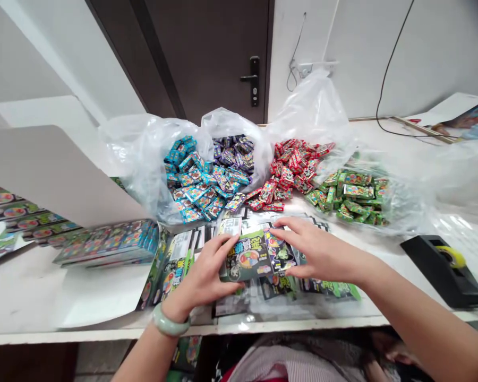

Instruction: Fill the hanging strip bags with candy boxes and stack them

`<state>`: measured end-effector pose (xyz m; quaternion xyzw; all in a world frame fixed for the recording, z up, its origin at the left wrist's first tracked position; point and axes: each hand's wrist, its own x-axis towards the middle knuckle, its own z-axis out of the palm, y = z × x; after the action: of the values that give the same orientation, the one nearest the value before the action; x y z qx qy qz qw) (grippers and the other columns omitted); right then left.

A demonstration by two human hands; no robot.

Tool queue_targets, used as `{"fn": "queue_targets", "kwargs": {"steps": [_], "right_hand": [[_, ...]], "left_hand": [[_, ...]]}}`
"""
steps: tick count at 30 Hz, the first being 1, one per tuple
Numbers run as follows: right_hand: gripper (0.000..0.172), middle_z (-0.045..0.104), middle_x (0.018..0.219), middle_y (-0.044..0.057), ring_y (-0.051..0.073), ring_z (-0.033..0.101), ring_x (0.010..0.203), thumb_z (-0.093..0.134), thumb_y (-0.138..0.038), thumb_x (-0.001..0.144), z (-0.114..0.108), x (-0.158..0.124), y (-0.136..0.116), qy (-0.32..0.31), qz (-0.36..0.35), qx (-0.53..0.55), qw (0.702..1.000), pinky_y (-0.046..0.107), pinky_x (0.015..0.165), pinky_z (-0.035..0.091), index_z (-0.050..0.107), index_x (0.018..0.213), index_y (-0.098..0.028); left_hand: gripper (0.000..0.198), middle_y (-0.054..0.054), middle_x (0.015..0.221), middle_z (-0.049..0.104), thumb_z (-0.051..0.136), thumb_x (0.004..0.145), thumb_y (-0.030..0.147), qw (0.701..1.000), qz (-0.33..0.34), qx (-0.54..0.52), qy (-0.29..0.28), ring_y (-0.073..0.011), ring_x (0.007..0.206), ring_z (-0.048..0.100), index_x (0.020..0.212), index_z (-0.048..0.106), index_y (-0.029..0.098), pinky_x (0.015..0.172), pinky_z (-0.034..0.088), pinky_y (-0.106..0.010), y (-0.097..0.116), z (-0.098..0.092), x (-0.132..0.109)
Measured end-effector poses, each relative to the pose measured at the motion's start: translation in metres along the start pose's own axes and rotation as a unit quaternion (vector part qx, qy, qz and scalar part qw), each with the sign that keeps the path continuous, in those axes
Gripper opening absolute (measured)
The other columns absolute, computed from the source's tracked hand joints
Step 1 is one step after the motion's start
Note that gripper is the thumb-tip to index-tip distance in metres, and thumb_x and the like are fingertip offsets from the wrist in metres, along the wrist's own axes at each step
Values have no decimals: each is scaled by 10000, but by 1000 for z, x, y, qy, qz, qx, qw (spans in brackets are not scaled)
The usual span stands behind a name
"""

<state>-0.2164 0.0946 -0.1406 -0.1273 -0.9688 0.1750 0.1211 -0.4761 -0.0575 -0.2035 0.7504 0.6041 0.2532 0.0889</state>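
Observation:
My left hand, with a pale green bangle on the wrist, grips the left end of a green-and-black printed packet with thumb and fingers. My right hand pinches the same packet's right end from above. The packet lies over a spread of similar flat printed packets near the front edge of the white table. Behind them are clear plastic bags of small boxes: blue, purple, red and green.
A black tape dispenser sits at the right front. A stack of flat colourful boxes lies at the left under a white cardboard flap. A dark door stands behind; cables hang on the wall.

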Motion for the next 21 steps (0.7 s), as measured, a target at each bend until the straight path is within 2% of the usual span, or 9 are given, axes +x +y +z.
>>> {"fn": "queue_targets", "kwargs": {"steps": [4, 8, 11, 15, 17, 19, 21], "right_hand": [[738, 501, 1348, 138, 299, 485, 1233, 799, -283, 674, -2, -5, 0, -10, 5, -1, 1000, 479, 1032, 437, 494, 1344, -225], [714, 522, 1337, 133, 290, 490, 1235, 807, -282, 656, -3, -8, -1, -33, -16, 23, 999, 460, 1040, 428, 539, 1314, -210], [718, 524, 1359, 125, 284, 483, 1255, 809, -302, 676, -3, -3, 2, -33, -26, 46, 998, 467, 1050, 414, 526, 1331, -225], [881, 432, 1445, 177, 289, 409, 1334, 839, -416, 664, 4, 9, 6, -29, -7, 78, 997, 459, 1093, 370, 424, 1403, -175], [947, 373, 1481, 190, 293, 369, 1361, 833, -451, 667, 13, 12, 6, 8, 7, 96, 995, 463, 1100, 356, 358, 1436, -170], [789, 472, 1401, 164, 277, 437, 1297, 759, -418, 774, 22, 14, -1, 73, 23, 104, 992, 474, 1073, 372, 364, 1417, -189], [503, 602, 1236, 119, 257, 522, 1180, 619, -337, 901, 33, 14, -12, 102, 22, 99, 990, 490, 1027, 389, 435, 1351, -210]], "left_hand": [[973, -130, 1395, 393, 786, 703, 357, 1000, -10, -5, -11, -333, 1283, 425, 1497, 229, 282, 1066, 413, -513, 1, 2, 0], [984, -124, 1406, 386, 792, 689, 344, 999, 14, -23, -43, -325, 1297, 413, 1494, 230, 284, 1077, 405, -499, 5, 1, 1], [993, -125, 1410, 384, 799, 684, 379, 998, 20, -41, -42, -325, 1306, 406, 1493, 233, 283, 1084, 397, -500, 6, 2, 4], [961, -132, 1401, 384, 786, 704, 386, 998, 4, -56, -29, -323, 1293, 421, 1487, 240, 278, 1076, 400, -513, 4, 3, 6], [958, -135, 1390, 391, 787, 704, 388, 999, -13, -52, -8, -324, 1280, 431, 1485, 245, 272, 1068, 404, -520, 2, 4, 4], [945, -137, 1390, 392, 783, 708, 374, 998, -40, -39, 20, -328, 1280, 429, 1485, 256, 265, 1070, 397, -528, 0, 5, -1], [942, -136, 1396, 391, 785, 703, 357, 997, -58, -29, 38, -332, 1289, 422, 1484, 268, 259, 1078, 389, -529, 0, 7, -6]]}}
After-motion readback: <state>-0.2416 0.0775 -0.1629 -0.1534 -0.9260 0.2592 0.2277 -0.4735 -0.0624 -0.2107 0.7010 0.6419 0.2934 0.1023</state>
